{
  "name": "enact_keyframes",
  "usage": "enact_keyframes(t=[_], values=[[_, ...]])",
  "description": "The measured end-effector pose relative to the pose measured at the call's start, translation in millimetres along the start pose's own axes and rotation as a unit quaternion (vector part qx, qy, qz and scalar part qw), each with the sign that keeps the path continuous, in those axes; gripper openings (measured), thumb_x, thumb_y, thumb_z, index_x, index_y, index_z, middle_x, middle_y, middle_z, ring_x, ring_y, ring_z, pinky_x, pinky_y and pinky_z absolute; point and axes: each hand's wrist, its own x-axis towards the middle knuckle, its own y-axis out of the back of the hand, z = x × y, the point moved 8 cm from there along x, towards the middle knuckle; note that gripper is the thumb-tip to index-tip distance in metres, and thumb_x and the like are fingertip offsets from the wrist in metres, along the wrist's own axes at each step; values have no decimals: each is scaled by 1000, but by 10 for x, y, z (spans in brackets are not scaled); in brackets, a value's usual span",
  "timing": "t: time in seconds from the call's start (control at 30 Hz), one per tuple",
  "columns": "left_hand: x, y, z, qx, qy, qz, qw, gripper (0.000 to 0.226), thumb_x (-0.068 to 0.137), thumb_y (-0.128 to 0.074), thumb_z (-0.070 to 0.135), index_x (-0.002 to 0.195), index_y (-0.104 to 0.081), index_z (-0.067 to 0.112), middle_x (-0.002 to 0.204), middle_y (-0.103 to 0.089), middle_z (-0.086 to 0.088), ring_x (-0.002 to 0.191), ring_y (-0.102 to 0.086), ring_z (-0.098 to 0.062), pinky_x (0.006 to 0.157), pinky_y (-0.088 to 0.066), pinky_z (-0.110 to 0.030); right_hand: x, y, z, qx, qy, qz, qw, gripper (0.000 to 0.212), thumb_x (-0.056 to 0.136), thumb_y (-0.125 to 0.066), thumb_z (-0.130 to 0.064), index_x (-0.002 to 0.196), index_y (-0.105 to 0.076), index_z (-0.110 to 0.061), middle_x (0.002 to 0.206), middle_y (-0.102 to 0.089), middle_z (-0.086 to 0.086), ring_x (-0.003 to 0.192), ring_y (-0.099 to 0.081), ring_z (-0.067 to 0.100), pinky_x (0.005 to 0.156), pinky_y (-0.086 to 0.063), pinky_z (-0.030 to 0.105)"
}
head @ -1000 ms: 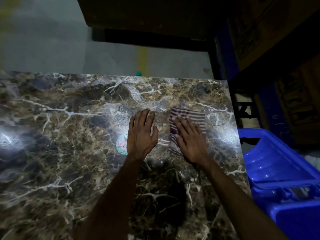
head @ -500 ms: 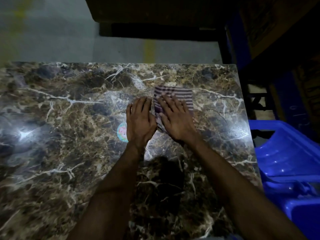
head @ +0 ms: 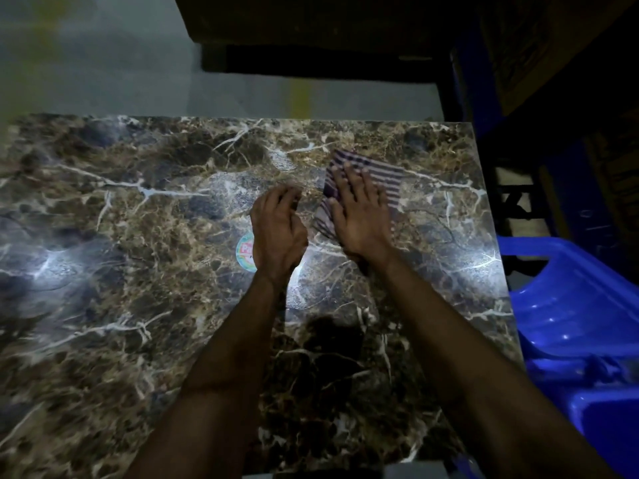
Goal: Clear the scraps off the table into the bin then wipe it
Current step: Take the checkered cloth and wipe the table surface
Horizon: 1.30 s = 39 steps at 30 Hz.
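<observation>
Dim scene, marble-pattern worktop (head: 103, 305), dark brown with white veins and a few glare spots. Right hand (head: 359, 219) lies flat on a striped cloth (head: 383, 181), fingers straight and spread, palm down, pressing it onto the worktop in the far right part of the surface. Cloth is folded, purple and white stripes, its far and right parts showing past the fingertips; its near left edge sticks out beside the thumb. Left hand (head: 278, 233) sits just left of the cloth, apart from it, fingers curled loosely downward with the tips at the surface, blurred; it holds nothing that I can make out. Round sticker (head: 244, 251), teal rim with pink lettering, is stuck on the worktop, partly covered by the left hand's outer edge. Both forearms are bare.

Blue plastic bin (head: 570, 316) stands off the right edge of the worktop, lower than it, rim near the corner; contents too dark to tell. Beyond the far edge: grey floor (head: 103, 63) with a blurred yellow stripe (head: 298, 95). Dark furniture at top and right, details unreadable.
</observation>
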Motion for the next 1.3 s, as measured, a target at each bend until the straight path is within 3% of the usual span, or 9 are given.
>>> enact_keyframes(t=[0.1, 0.23, 0.47, 0.57, 0.73, 0.87, 1.0, 1.1, 1.3], values=[[-25, 81, -160, -136, 65, 48, 987, 50, 84, -38, 2, 125, -65, 11, 121, -63, -4, 115, -59, -22, 100, -51, -46, -308, -109, -315, -5, 65, -29, 997, 62, 109, -11, -49, 167, -10, -27, 175, -7, 0, 162, -2, 25, 129, -5, 51], [-17, 99, -117, -113, 44, 30, 992, 39, 83, -43, -1, 111, -69, 7, 116, -66, -8, 113, -58, -29, 97, -50, -48, -997, -173, -342, -26, 152, -55, 987, 59, 111, -22, -45, 167, -12, -30, 175, -6, -5, 162, -1, 21, 130, -5, 49], [-31, -9, -144, -100, 19, -43, 994, 42, 84, -43, 2, 111, -73, 10, 124, -66, -8, 121, -55, -28, 107, -46, -54, -904, -38, 110, -7, 6, -38, 999, 60, 111, -16, -52, 167, -6, -34, 175, -3, -7, 161, 7, 16, 129, -5, 49], [-100, 6, -87, -65, -6, -92, 994, 44, 90, -44, 4, 128, -67, 10, 139, -60, -10, 133, -50, -29, 115, -40, -50, -657, -101, -105, -12, -22, -27, 999, 61, 111, -16, -54, 167, -4, -32, 175, -3, -4, 162, 4, 20, 129, -5, 53], [-579, 67, -107, 33, -31, -129, 991, 48, 109, -40, 19, 157, -42, 15, 163, -40, -4, 153, -31, -21, 126, -23, -46, -1090, -217, -518, -15, 96, -66, 993, 60, 112, -21, -48, 167, -6, -32, 175, -3, -2, 161, 6, 21, 129, 3, 47], [-853, 25, -2, 104, 14, -113, 988, 54, 107, -32, 26, 160, -34, 18, 169, -30, -1, 158, -19, -22, 128, -16, -49, -1456, -107, -114, -32, 130, -77, 988, 60, 112, -28, -47, 167, -7, -35, 175, -3, -7, 161, 7, 18, 129, 3, 44], [-1061, -147, 235, 156, 63, -89, 982, 55, 108, -31, 35, 162, -32, 23, 171, -22, -2, 160, -9, -23, 129, -7, -51, -1169, 20, 240, -5, 46, -60, 997, 60, 112, -26, -53, 166, -5, -37, 175, -2, -9, 161, 8, 16, 129, 5, 42], [-1087, -254, 338, 197, 32, -94, 975, 55, 107, -32, 35, 161, -32, 25, 171, -24, -1, 160, -13, -20, 129, -8, -51, -869, -28, 187, 0, 10, -31, 999, 62, 111, -22, -55, 167, -9, -33, 175, -6, -6, 161, 4, 19, 128, 6, 43], [-1089, -313, 417, 217, -9, -106, 970, 55, 107, -32, 45, 159, -36, 28, 170, -26, -1, 159, -17, -22, 127, -7, -56, -1332, -8, 402, -18, 124, -49, 991, 58, 112, -24, -49, 167, -9, -36, 175, -7, -7, 162, 2, 19, 129, -6, 49]])
